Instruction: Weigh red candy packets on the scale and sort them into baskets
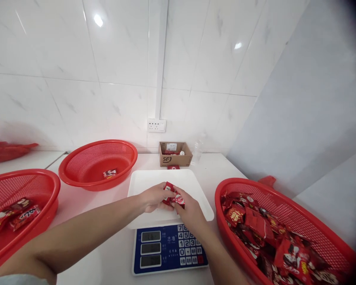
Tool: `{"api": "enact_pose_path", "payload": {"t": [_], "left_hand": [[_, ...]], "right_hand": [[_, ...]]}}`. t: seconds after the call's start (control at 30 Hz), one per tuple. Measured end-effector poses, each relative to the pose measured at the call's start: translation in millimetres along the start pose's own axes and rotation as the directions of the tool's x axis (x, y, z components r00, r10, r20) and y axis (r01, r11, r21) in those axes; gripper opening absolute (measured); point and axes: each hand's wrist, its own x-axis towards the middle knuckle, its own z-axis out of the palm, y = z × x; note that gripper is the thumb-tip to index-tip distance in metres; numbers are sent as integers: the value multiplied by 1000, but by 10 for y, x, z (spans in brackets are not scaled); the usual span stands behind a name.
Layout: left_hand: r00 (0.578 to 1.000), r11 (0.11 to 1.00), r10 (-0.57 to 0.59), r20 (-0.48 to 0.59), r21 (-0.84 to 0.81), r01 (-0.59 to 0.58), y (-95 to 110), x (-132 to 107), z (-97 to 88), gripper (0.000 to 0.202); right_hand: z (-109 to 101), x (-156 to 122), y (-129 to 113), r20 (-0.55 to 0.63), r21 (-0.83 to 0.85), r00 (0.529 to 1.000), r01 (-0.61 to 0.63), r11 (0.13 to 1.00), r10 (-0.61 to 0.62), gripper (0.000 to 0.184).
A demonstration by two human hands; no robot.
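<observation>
Above the white pan (142, 180) of a digital scale (167, 245), my two hands meet. Small red printed packets are pinched in them. My left hand (154, 198) is closed on one red packet (169, 187). Fingers of my right hand (190, 208) close around another red packet (179, 199), its white lettering facing up. The packets touch or overlap, and fingers cover parts of both. My right forearm hides some of the scale's keypad; its display digits are too faint to read.
On the right stands a red basket (249, 183) heaped with red packets. Two more red baskets, one farther back (77, 158) and one at left (55, 186), hold a few packets. A cardboard box (178, 159) and clear plastic bottle (198, 148) stand near the wall.
</observation>
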Motion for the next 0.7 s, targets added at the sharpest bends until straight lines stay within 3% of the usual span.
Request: {"api": "enact_pose_path", "payload": {"t": [0.27,0.5,0.7], "left_hand": [[1000,972,1,26,-234,5,-73,60,-1,33],[998,970,-24,65,-242,39,-86,36,-17,34],[1000,976,29,4,-217,-28,-78,11,20,32]], "right_hand": [[-18,-4,-30,-114,90,993,-25,996,35,50],[2,-18,-95,-141,74,990,20,997,-9,54],[42,-40,-136,-153,116,988,41,992,-23,57]]}}
